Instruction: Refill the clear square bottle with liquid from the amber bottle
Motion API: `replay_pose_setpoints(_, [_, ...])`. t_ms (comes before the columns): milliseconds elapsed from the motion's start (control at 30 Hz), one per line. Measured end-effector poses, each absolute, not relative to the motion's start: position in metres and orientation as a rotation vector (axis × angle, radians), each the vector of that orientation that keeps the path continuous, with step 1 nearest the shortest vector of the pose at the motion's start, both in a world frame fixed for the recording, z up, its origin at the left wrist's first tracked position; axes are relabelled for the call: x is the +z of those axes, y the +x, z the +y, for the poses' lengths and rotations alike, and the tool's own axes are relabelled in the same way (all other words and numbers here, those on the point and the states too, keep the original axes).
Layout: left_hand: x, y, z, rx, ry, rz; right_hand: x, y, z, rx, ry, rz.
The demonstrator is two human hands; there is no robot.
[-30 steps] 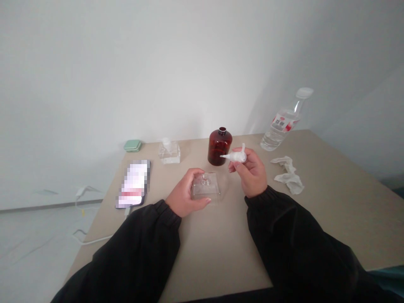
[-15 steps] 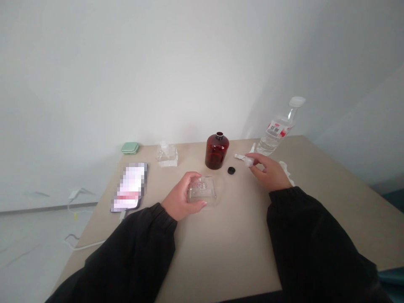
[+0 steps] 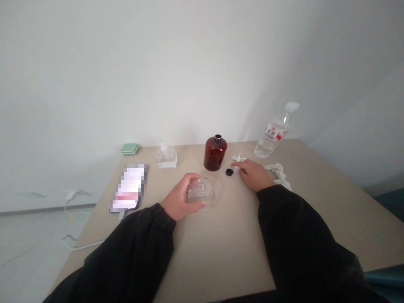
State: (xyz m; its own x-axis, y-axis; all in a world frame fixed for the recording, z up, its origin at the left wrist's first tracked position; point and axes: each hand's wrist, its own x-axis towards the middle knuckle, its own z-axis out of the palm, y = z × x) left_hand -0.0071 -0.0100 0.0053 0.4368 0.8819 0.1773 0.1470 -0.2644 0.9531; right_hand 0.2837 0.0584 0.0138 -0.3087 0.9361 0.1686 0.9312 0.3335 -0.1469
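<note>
The right hand (image 3: 254,174) has moved closer to the black cap (image 3: 229,172), fingers at the white pump (image 3: 236,169); whether they grip, I cannot tell. The left hand (image 3: 180,198) grips an open clear bottle (image 3: 205,192) before the red bottle (image 3: 215,155). Apparently setting-down; next calls for careful release.

Held btl. (image 3: 205,192), gap R., amber btl. (image 3: 215,155) blocks (rear)

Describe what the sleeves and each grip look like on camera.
The sleeves are long, loose and black, with gathered cuffs. The left grip and right grip are bare hands, with no glove or ring visible. No marking or cable shows on either sleeve.
</note>
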Motion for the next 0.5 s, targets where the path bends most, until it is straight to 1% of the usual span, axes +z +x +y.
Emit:
replay_pose_setpoints(200, [0.006, -0.007, -0.009, 0.915, 1.719, 0.924, 0.015, 0.287, 0.058, 0.060, -1.680, -2.306])
replay_pose_setpoints(500, [0.002, -0.007, -0.008, 0.944, 1.675, 0.910, 0.044, 0.304, 0.039, -0.224, -1.944, -1.770])
